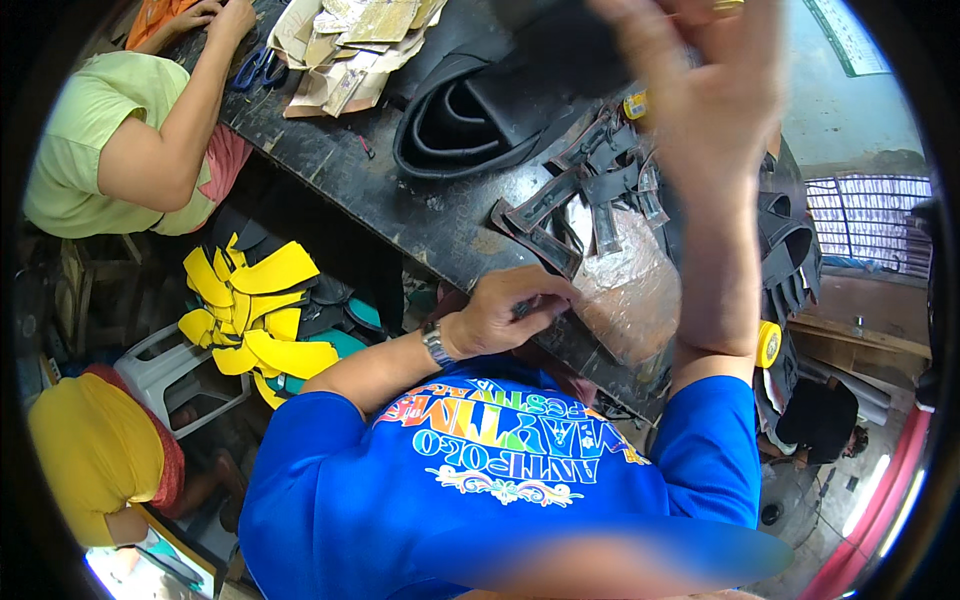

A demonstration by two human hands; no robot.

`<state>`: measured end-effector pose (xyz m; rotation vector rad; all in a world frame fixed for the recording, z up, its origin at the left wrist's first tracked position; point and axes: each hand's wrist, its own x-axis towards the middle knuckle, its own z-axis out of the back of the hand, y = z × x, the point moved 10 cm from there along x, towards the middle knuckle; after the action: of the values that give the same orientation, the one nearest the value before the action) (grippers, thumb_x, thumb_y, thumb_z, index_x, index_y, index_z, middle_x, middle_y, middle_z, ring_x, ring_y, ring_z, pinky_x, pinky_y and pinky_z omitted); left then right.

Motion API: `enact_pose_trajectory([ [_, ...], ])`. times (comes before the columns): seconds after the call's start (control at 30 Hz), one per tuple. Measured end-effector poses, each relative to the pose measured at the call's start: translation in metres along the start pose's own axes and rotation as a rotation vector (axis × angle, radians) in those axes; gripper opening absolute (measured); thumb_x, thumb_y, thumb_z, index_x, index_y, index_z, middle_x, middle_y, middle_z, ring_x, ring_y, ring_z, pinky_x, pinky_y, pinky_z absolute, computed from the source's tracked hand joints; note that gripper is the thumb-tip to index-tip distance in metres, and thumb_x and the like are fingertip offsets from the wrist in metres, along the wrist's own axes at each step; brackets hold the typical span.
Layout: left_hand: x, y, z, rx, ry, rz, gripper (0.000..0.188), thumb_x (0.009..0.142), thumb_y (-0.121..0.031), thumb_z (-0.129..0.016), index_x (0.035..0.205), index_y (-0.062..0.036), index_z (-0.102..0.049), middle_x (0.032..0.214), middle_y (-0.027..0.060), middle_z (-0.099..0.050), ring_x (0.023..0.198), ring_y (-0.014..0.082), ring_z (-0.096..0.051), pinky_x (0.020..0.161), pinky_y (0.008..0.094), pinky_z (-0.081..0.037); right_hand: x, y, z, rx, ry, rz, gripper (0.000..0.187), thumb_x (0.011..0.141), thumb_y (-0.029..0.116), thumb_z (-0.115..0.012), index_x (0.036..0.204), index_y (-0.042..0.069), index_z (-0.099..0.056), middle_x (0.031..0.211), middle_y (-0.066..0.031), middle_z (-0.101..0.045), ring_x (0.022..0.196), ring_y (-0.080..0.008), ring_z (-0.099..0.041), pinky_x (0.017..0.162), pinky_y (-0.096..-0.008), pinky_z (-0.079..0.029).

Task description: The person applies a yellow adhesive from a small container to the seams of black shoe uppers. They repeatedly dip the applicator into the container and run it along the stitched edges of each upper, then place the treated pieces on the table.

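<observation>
Right hand (700, 90) blurred, fingers cut off above.

A dark, worn workbench (420, 215) carries everything. At its middle lies a big coil of black rubber (480, 115). Left of the coil sit tan cardboard patterns (345, 45), with blue-handled scissors (258, 68) farther left. Right of the coil and nearer, black cut strap pieces (580, 195) lie heaped

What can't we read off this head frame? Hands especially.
- Right hand: motion-blurred, raised near the top edge; what its fingers pinch is unreadable.
- Left hand: curled fingers hide most of the small dark piece it holds.
- Black rubber strips: partly behind the right forearm.
- Co-worker's hand: clipped by the fisheye rim; the orange item there is unidentifiable.
</observation>
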<state>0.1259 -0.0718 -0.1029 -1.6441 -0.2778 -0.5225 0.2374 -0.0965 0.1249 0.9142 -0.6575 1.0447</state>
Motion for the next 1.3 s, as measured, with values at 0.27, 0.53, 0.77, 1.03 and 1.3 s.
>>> enact_pose_trajectory([
  [0.27, -0.021, -0.062, 0.094, 0.466, -0.410, -0.379, 0.017, 0.085, -0.006, -0.072, 0.102, -0.0066, -0.067, 0.081, 0.0072, -0.063, 0.071, 0.0237, -0.061, 0.066, 0.0320, -0.051, -0.046, 0.045, -0.132, -0.150, 0.314, 0.122, 0.072, 0.080, 0.001, -0.063, 0.148, 0.018, -0.047, 0.084, -0.0109, -0.055, 0.076, -0.0291, -0.064, 0.062, -0.0377, -0.056],
  [0.53, 0.007, -0.018, 0.148, 0.455, -0.731, -0.250, 0.086, 0.085, -0.019, -0.080, 0.150, -0.0049, -0.027, 0.149, 0.0142, -0.029, 0.137, 0.0280, -0.033, 0.113, 0.0441, -0.027, -0.030, 0.009, -0.147, 0.050, 0.458, -0.147, 0.068, 0.088, 0.004, -0.066, 0.151, 0.013, -0.042, 0.103, -0.0195, -0.067, 0.091, -0.0365, -0.070, 0.074, -0.0407, -0.059],
  [0.77, 0.008, 0.024, 0.145, 0.413, -0.717, -0.090, 0.091, 0.086, -0.017, -0.079, 0.154, -0.0037, -0.021, 0.152, 0.0156, -0.025, 0.144, 0.0298, -0.026, 0.119, 0.0459, -0.023, -0.016, -0.070, -0.027, -0.152, -0.107, -0.066, 0.063, 0.087, 0.004, -0.072, 0.145, 0.015, -0.050, 0.095, -0.0115, -0.073, 0.082, -0.0221, -0.072, 0.075, -0.0340, -0.058],
  [1.03, 0.008, 0.011, 0.139, 0.548, -0.694, -0.159, 0.084, 0.088, -0.019, -0.076, 0.152, -0.0045, -0.023, 0.151, 0.0174, -0.024, 0.145, 0.0305, -0.024, 0.120, 0.0453, -0.022, -0.095, -0.265, -0.028, -0.581, 0.399, -0.536, 0.082, 0.081, -0.002, -0.064, 0.152, 0.027, -0.036, 0.104, -0.0162, -0.072, 0.095, -0.0387, -0.070, 0.087, -0.0487, -0.054],
  [1.3, 0.001, 0.016, 0.138, 0.518, -0.709, -0.180, 0.076, 0.086, -0.014, -0.075, 0.148, -0.0041, -0.032, 0.146, 0.0154, -0.035, 0.143, 0.0304, -0.028, 0.121, 0.0446, -0.022, -0.087, -0.284, 0.002, -0.466, 0.141, -0.520, 0.054, 0.086, 0.016, -0.070, 0.139, 0.021, -0.057, 0.095, -0.0189, -0.071, 0.093, -0.0395, -0.068, 0.084, -0.0461, -0.053],
])
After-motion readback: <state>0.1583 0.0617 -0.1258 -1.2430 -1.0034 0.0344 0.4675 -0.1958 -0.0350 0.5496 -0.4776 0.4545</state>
